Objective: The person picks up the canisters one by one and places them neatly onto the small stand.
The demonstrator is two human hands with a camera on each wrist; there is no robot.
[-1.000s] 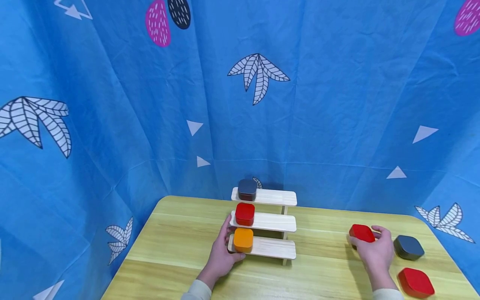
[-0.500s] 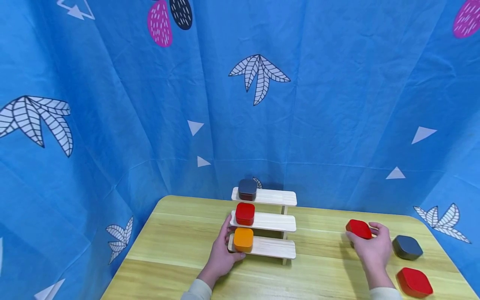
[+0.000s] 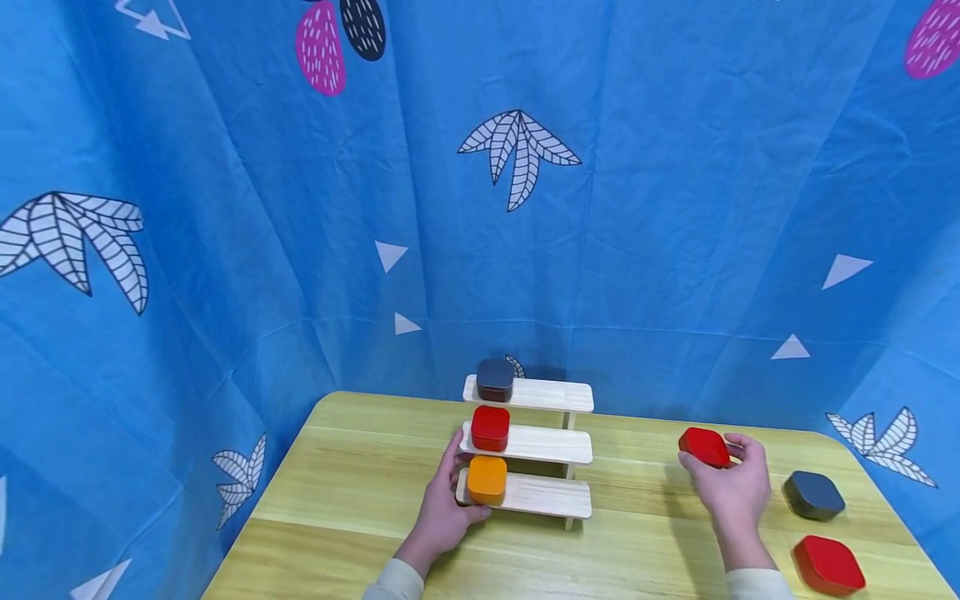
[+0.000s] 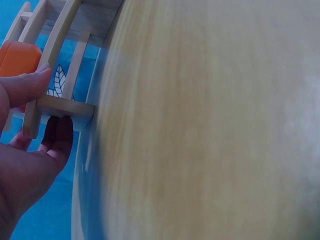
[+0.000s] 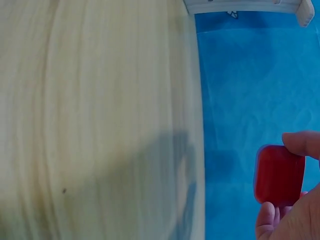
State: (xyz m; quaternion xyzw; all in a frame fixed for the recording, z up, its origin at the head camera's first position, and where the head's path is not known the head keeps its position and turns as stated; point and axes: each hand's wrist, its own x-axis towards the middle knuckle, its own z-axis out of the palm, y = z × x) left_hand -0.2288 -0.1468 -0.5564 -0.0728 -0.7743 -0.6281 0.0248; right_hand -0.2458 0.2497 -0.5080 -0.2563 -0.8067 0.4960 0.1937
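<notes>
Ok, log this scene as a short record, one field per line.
left hand: grips the rack at its left end
right hand: holds a red box above the table
top shelf: dark box, left end
middle shelf: second red box, left end
bottom shelf: orange box, left end
table, right side: another dark box; third red box, nearer the person
backdrop: blue curtain

Left sleeve (image 3: 395,581): pale off-white cloth, wrist-length
Right sleeve (image 3: 759,585): matching off-white cloth
Left hand (image 3: 442,515): bare
Right hand (image 3: 735,490): bare
</notes>
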